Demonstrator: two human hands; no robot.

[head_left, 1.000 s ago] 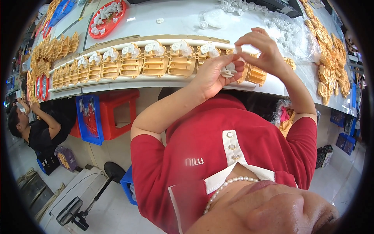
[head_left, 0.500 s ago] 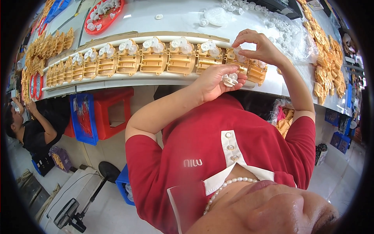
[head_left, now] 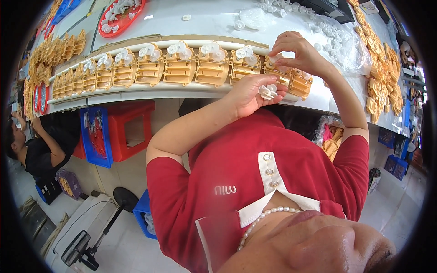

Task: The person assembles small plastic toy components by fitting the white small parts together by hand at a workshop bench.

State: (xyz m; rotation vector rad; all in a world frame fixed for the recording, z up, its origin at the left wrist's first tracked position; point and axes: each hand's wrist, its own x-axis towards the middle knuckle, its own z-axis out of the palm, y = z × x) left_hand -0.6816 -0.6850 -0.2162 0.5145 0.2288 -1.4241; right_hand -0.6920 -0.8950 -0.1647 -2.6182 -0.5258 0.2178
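A long row of yellow plastic housings stands on the workbench, most with white plastic gears set in their upper ends. My left hand is palm up and loosely curled around several small white plastic gears, just in front of the row. Over a housing near the row's right end, my right hand pinches a white gear between thumb and fingers. The fingers partly cover that gear, so whether it is seated cannot be told. The last housing lies beneath my right wrist.
White rails run along the row. A red tray of white parts stands at the far left, loose white gears at the far right. Yellow housings are piled at both ends. A person works at the left, near a red stool.
My right fingers have drawn closer together at the housing, around a white gear. My left hand stays nearly still with its gears. The view has shifted very slightly.
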